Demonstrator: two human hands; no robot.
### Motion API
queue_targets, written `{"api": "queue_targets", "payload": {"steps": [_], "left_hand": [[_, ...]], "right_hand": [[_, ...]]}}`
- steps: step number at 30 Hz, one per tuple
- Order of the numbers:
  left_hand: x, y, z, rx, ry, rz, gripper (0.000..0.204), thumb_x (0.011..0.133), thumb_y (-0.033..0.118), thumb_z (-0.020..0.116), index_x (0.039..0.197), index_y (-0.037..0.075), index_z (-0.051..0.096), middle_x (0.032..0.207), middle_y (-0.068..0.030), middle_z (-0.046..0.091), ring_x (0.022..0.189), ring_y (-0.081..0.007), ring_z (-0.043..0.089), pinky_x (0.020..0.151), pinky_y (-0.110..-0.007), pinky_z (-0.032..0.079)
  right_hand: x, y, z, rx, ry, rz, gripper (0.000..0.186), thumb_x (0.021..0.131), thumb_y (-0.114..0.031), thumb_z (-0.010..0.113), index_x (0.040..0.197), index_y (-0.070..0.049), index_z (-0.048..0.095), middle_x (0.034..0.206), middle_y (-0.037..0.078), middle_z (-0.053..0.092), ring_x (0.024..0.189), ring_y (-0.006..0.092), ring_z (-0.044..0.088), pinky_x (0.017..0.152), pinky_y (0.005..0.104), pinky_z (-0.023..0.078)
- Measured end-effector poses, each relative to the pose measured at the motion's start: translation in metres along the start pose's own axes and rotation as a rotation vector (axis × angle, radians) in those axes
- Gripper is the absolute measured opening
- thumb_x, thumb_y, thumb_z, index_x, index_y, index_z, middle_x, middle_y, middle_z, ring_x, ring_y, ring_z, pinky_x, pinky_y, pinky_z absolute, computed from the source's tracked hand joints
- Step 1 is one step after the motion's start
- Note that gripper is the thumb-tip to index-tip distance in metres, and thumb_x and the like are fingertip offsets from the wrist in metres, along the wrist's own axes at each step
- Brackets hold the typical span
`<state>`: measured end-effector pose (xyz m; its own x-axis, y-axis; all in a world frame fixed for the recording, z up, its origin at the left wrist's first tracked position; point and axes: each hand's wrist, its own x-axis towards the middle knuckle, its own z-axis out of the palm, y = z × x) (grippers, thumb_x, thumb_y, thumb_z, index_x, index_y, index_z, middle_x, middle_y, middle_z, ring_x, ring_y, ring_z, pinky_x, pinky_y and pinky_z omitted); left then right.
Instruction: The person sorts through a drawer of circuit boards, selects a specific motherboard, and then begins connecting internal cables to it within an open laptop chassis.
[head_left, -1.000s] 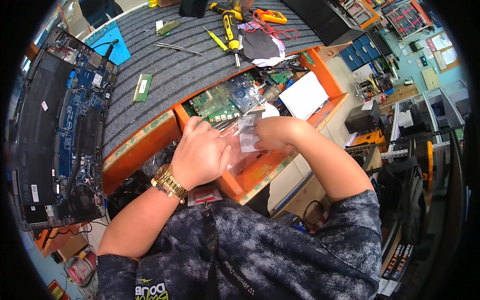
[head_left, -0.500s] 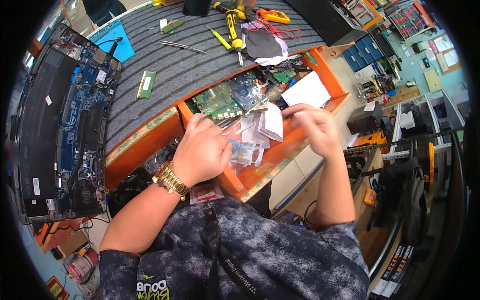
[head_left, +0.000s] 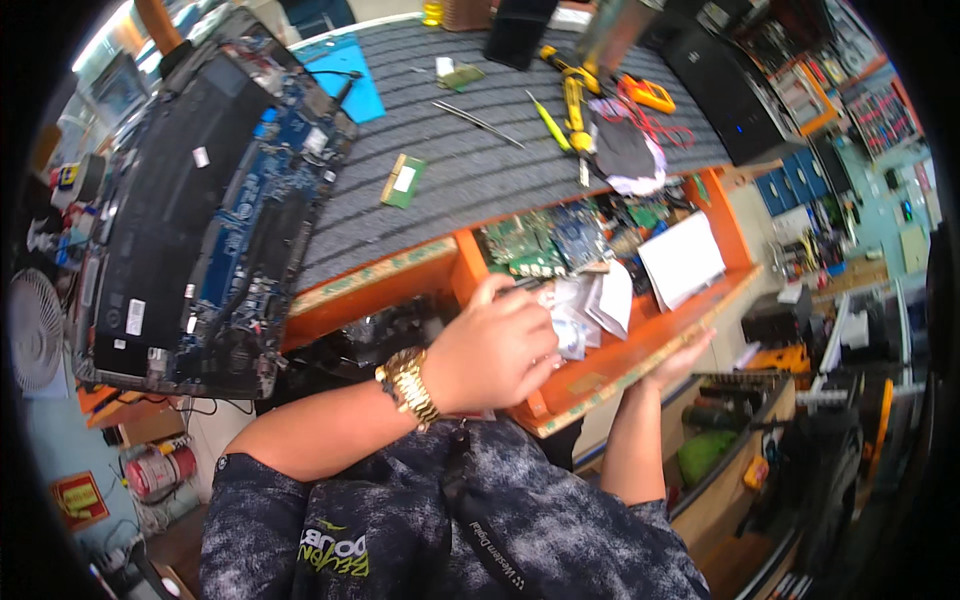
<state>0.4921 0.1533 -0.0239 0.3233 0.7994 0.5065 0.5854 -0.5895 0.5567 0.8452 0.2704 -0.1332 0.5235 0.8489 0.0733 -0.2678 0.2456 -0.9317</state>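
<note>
An orange wooden drawer (head_left: pixel 590 388) is pulled out from under the bench. My left hand (head_left: pixel 500 345), with a gold watch at its wrist, is over the drawer's left side with fingers curled; what they hold, if anything, is hidden. Beside its fingers lie folded white papers (head_left: pixel 608 298) and clear plastic packets. Farther back in the drawer are a green circuit board (head_left: pixel 520 243), a blue circuit board (head_left: pixel 582 238) and a white sheet (head_left: pixel 682 260). My right hand (head_left: pixel 678 365) is at the outside of the drawer's front, fingers stretched out and partly hidden by it.
An opened laptop-like chassis (head_left: pixel 200 220) stands at the left. On the striped grey mat (head_left: pixel 450 160) lie a memory module (head_left: pixel 402 180), tweezers (head_left: pixel 478 122), a yellow-green pen-like tool (head_left: pixel 548 120), a yellow-black screwdriver (head_left: pixel 576 110), a cloth (head_left: pixel 628 150) and an orange meter (head_left: pixel 648 95).
The view has shifted, so the bench appears farther right. My right hand has moved from above the drawer down to its front's outer side. My left hand stays by the drawer's left side.
</note>
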Motion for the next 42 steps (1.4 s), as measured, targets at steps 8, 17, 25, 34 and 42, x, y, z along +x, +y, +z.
{"api": "queue_targets", "payload": {"steps": [8,17,25,34,42], "left_hand": [[-0.036,0.019,-0.07,-0.12,0.115,0.045,0.018,0.095,0.016,0.087,0.111,0.01,0.083,0.115,-0.0043,0.078,0.114,-0.028,0.073,0.102,-0.047,0.053],[-0.053,0.074,-0.108,-0.162,0.053,0.227,0.017,0.099,0.02,0.085,0.111,0.009,0.082,0.115,-0.0051,0.077,0.11,-0.0288,0.074,0.095,-0.045,0.057],[-0.129,0.118,-0.214,0.06,0.273,0.324,0.028,0.102,0.029,0.085,0.118,0.006,0.085,0.106,-0.0073,0.082,0.091,-0.027,0.08,0.075,-0.041,0.059],[-0.263,0.068,-0.313,0.113,1.055,-0.138,0.035,0.122,0.02,0.048,0.12,-0.006,0.072,0.093,-0.0097,0.066,0.081,-0.0169,0.063,0.07,-0.031,0.051],[-0.304,-0.069,-0.329,-0.028,1.069,-0.649,0.036,0.122,0.031,0.061,0.113,0.002,0.08,0.088,0.0015,0.071,0.075,-0.0045,0.062,0.065,-0.022,0.047]], "right_hand": [[0.001,0.0,0.061,0.201,-0.044,-0.018,0.074,0.125,-0.054,0.029,0.172,0.001,0.043,0.172,0.016,0.05,0.157,0.0313,0.052,0.132,0.0473,0.041],[0.05,0.068,0.153,0.039,0.007,-0.193,0.078,0.123,-0.051,0.038,0.172,0.009,0.039,0.179,0.025,0.041,0.164,0.0368,0.043,0.137,0.0471,0.033],[0.057,0.039,0.152,-0.822,0.092,-0.405,0.064,0.118,-0.043,0.059,0.158,0.007,0.057,0.159,0.03,0.058,0.147,0.0441,0.057,0.126,0.0543,0.043],[-0.118,-0.086,0.313,-0.433,-0.903,-0.773,0.032,0.106,-0.015,0.078,0.135,-0.002,0.072,0.121,0.01,0.077,0.106,0.0226,0.075,0.092,0.0365,0.06],[-0.168,-0.069,0.443,-0.469,-1.281,-0.633,0.03,0.102,-0.012,0.079,0.13,-0.002,0.078,0.114,0.013,0.084,0.097,0.0221,0.079,0.092,0.0374,0.063]]}}
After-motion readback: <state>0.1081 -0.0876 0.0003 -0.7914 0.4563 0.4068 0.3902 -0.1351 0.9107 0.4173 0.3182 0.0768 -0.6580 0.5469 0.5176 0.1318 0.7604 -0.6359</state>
